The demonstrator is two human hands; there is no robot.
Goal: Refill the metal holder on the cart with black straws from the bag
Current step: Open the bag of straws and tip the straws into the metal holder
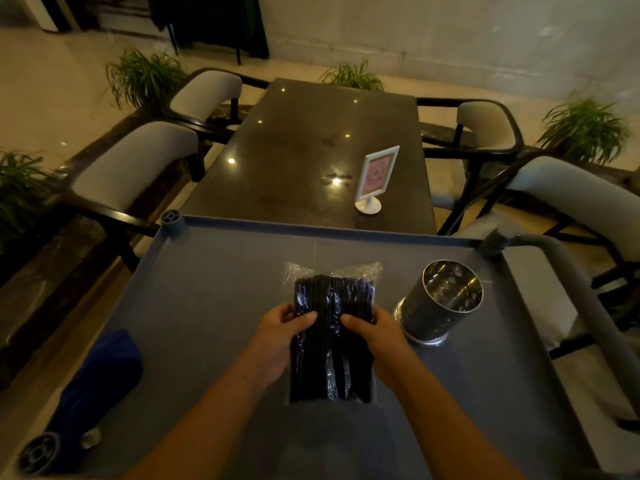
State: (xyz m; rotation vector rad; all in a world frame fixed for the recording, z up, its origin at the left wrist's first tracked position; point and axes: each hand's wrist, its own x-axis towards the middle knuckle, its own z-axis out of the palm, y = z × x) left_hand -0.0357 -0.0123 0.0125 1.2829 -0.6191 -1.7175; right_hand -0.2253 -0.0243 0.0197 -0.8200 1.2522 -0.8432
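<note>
A: Head view: both hands grip the bag (332, 337) of black straws at frame centre, left hand (277, 344) and right hand (377, 341) clamped on its sides.

B: Tear the far clear end; the metal holder (441, 301) stands just right, empty.

A: Grey cart (207, 289) tray, dim dining table (311, 150) beyond.

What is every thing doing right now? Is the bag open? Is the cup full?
Bag: held in both hands, looks sealed, full of black straws.
Holder: upright on the cart, empty.
Left hand: gripping the bag's left edge.
Right hand: gripping its right edge.
Blue cloth: lying on the cart.
Sign: standing on the table.
</note>
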